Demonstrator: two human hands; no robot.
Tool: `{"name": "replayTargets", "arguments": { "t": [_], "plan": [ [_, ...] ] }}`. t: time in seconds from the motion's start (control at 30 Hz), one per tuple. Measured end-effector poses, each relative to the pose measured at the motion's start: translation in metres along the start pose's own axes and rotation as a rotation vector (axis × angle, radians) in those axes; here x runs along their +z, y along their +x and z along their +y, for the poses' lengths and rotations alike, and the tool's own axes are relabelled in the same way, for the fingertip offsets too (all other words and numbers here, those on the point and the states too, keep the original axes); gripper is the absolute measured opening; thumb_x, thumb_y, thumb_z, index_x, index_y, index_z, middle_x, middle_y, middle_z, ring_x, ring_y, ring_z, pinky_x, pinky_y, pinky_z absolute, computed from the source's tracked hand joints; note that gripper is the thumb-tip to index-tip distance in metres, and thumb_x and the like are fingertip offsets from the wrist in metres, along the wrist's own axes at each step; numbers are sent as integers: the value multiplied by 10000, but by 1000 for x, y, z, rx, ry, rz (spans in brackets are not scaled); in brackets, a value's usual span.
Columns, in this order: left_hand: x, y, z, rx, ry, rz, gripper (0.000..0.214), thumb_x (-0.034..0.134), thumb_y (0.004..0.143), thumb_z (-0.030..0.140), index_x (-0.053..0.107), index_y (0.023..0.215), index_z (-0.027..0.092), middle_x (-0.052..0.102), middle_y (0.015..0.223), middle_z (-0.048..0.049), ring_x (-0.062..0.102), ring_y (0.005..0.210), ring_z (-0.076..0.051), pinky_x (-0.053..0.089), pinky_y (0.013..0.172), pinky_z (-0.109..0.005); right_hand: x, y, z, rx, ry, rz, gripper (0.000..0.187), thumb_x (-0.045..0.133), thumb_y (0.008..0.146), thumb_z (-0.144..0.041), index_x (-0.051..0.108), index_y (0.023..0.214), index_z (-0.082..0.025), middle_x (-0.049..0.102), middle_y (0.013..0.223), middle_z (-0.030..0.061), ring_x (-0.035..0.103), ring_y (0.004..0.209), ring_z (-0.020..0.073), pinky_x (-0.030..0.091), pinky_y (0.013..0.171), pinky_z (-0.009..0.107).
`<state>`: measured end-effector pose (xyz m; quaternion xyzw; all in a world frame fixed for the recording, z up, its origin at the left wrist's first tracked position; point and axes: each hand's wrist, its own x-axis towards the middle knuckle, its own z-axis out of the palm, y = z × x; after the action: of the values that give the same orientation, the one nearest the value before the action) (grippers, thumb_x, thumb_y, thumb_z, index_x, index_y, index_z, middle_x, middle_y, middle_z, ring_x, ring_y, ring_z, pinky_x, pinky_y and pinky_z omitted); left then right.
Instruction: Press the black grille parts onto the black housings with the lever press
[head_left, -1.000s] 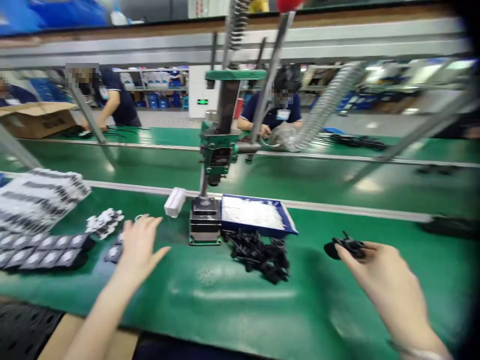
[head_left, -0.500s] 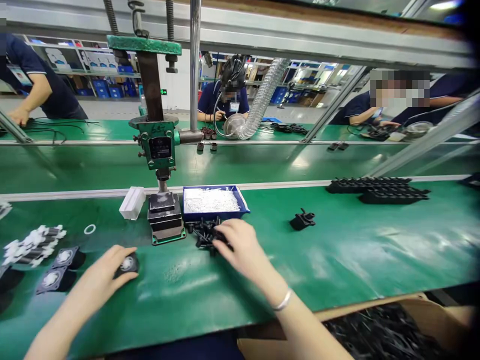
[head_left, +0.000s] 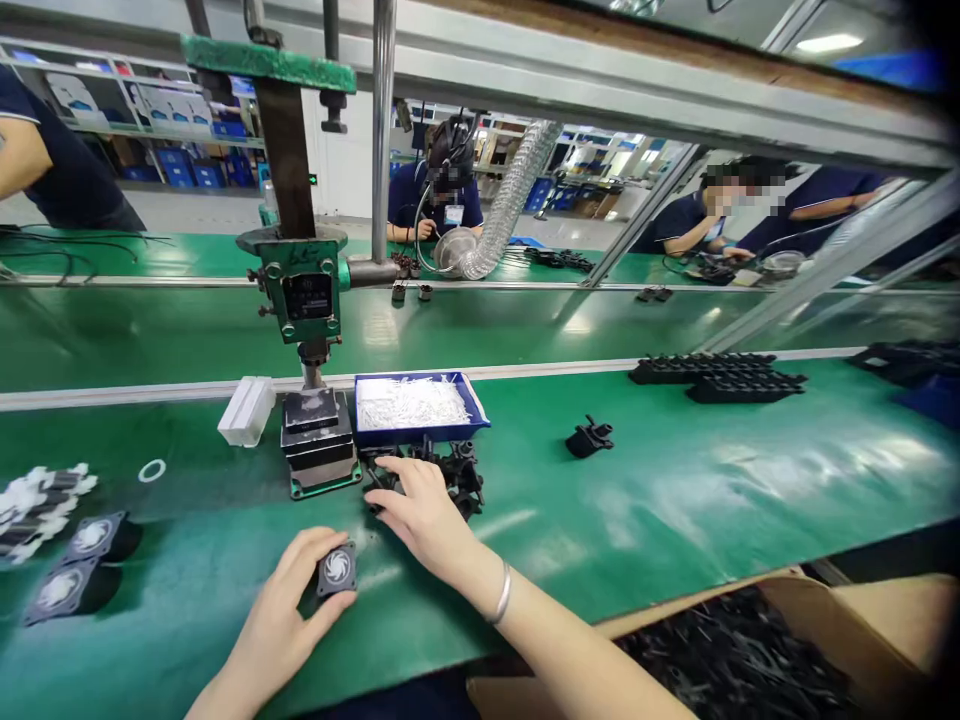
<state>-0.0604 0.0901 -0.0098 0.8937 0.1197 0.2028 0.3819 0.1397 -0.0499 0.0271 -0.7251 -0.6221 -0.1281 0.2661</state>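
Observation:
My left hand grips a small black square housing between thumb and fingers, just above the green bench. A white swirl-vaned impeller shows in its face. My right hand, with a silver bracelet on the wrist, reaches into a pile of black plastic parts with short spouts. Its thumb and fingers are closed round a black plastic part at the pile's left edge, partly hidden by the fingers. Behind the pile stands a blue tray full of thin white pieces.
A green hand press rises left of the tray, its block beneath. Housings, white-and-black parts and a white ring lie left. One spouted part lies right. A cardboard box sits below the front edge.
My left hand has moved right with the housing, turning its impeller face into view. My right hand has shifted left across the pile, uncovering parts on its right side. The camera view has shifted slightly.

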Motion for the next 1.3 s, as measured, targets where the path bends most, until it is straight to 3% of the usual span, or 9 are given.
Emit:
{"name": "replayTargets", "arguments": {
  "t": [0.1, 0.23, 0.37, 0.47, 0.63, 0.83, 0.97, 1.1, 1.3],
  "plan": [
    [2, -3, 3, -90, -122, -2, 429, 671, 895, 333, 549, 1306, 333, 668, 1230, -57, 661, 1141, -232, 575, 966, -365, 0, -21, -7, 31, 240, 34, 224, 570, 958, -156, 620, 1165, -223, 573, 1306, 116, 536, 1212, 227, 487, 990, 423],
    [5, -7, 7, -222, -296, -22, 527, 713, 862, 314, 487, 1338, 314, 686, 1214, -51, 678, 1108, -212, 564, 987, -371, 12, -42, 3, 91, 249, 22, 239, 575, 938, -115, 644, 1146, -211, 582, 1272, 128, 568, 1193, 237, 524, 982, 422],
    [6, -10, 9, -273, -339, -28, 536, 723, 850, 312, 490, 1333, 287, 679, 1226, -69, 669, 1128, -227, 544, 1014, -407, 10, -39, 16, 167, 240, 112, 192, 596, 931, -132, 682, 1085, -207, 553, 1270, 140, 583, 1149, 243, 550, 935, 423],
    [7, -11, 11, -288, -340, -23, 532, 719, 851, 310, 492, 1331, 276, 678, 1217, -75, 672, 1114, -235, 541, 1013, -430, -3, -33, 6, 233, 304, 176, 168, 659, 910, -181, 702, 1058, -245, 543, 1267, 112, 584, 1082, 221, 542, 923, 413],
    [8, -13, 16, -282, -345, -16, 547, 716, 856, 283, 470, 1344, 283, 670, 1221, -64, 658, 1130, -228, 526, 1027, -440, 2, -46, -21, 314, 511, 7, 124, 688, 905, -267, 700, 1026, -240, 628, 1088, 81, 623, 1031, 217, 551, 898, 394],
    [15, -28, 24, -285, -343, -70, 608, 745, 843, 253, 441, 1368, 295, 671, 1237, -59, 629, 1179, -235, 491, 1065, -452, 23, -70, -20, 315, 514, -91, 128, 668, 918, -270, 687, 1036, -223, 625, 1171, 113, 611, 1131, 237, 540, 962, 436],
    [19, -35, 27, -280, -335, -63, 590, 745, 852, 260, 447, 1360, 292, 668, 1251, -61, 620, 1196, -240, 486, 1069, -450, 12, -65, -15, 329, 556, -131, 95, 691, 902, -295, 677, 959, -221, 632, 1167, 111, 621, 1126, 241, 542, 959, 434],
    [19, -34, 27, -253, -330, -53, 582, 745, 856, 291, 449, 1356, 273, 680, 1222, -70, 636, 1175, -250, 503, 1049, -454, -10, -46, -24, 357, 630, -59, 130, 739, 867, -310, 648, 906, -225, 624, 1176, 99, 631, 1086, 228, 551, 925, 408],
    [19, -32, 27, -229, -317, -34, 546, 708, 882, 372, 452, 1348, 247, 674, 1186, -102, 672, 1098, -251, 555, 976, -421, -17, -22, -52, 156, 767, -114, 152, 708, 894, -339, 617, 954, -233, 651, 1069, 74, 615, 1085, 225, 543, 925, 412]
  ]
}}
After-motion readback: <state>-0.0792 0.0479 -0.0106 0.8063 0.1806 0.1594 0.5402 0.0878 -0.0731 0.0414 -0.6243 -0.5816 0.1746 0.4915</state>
